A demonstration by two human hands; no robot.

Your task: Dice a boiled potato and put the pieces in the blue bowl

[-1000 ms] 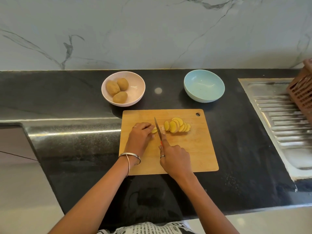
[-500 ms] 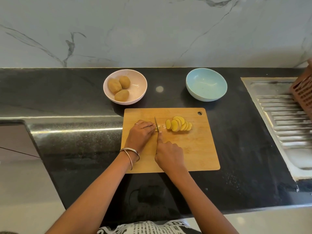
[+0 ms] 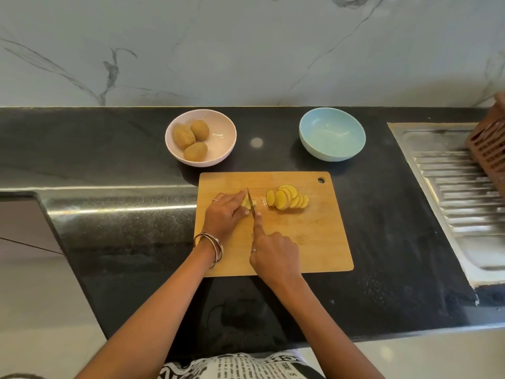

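My left hand (image 3: 226,214) lies on the wooden cutting board (image 3: 322,242), fingers curled down over the last stub of potato (image 3: 249,202), pinning it in place. My right hand (image 3: 273,255) is closed around the handle of the knife (image 3: 250,202), index finger stretched along the spine, and the blade stands on edge against the stub, right beside my left fingertips. A fanned row of potato slices (image 3: 288,199) rests on the board to the right of the blade, a little apart from it (they lean on one another like fallen tiles). Beyond the board, on the black counter (image 3: 396,242), the blue bowl (image 3: 332,138) sits with nothing in it. To its left the pink bowl (image 3: 221,138) holds three whole potatoes (image 3: 191,139), skins on.
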